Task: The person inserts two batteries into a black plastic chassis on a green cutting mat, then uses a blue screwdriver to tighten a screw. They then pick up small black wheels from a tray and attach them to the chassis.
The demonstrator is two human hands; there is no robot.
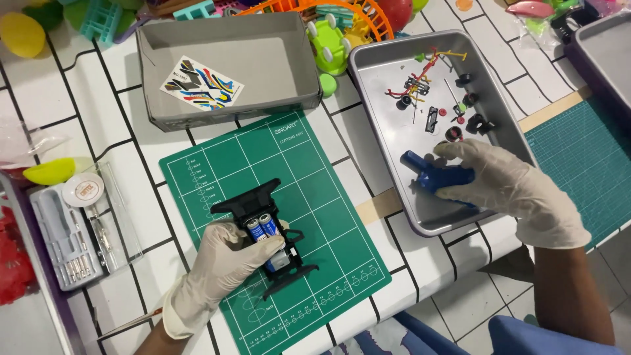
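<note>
Resting on the green mat [328, 217], the black chassis [266, 230] lies at the near left of the scene. The left hand [227, 260], gloved in white, is clenched around the chassis from its near left side, fingers curled over the edge. Two batteries [261, 227] sit side by side in the chassis, just beyond the fingertips.

The right hand [513, 190], also gloved, reaches into the metal tray [378, 79] at the right. Its grip closes over the blue body shell [437, 177], which lies on the near part of the tray floor. The shell's pointed end projects to the left of the fingers.

Farther back in the tray lie small loose parts: black wheels [470, 112] in a scattered group, and red and yellow sprue pieces [427, 66] toward the far end. These are apart from the shell.

A grey box [276, 59] stands beyond the mat, touching its far edge. A coloured sticker sheet [200, 83] lies flat inside the box, at its left.

At the far left of the surface, a clear case of screwdriver bits [69, 243] lies beside the mat, well apart from the chassis. A yellow plastic piece [52, 171] rests just beyond the case.

A second green mat [585, 164] covers the surface to the right of the tray.
</note>
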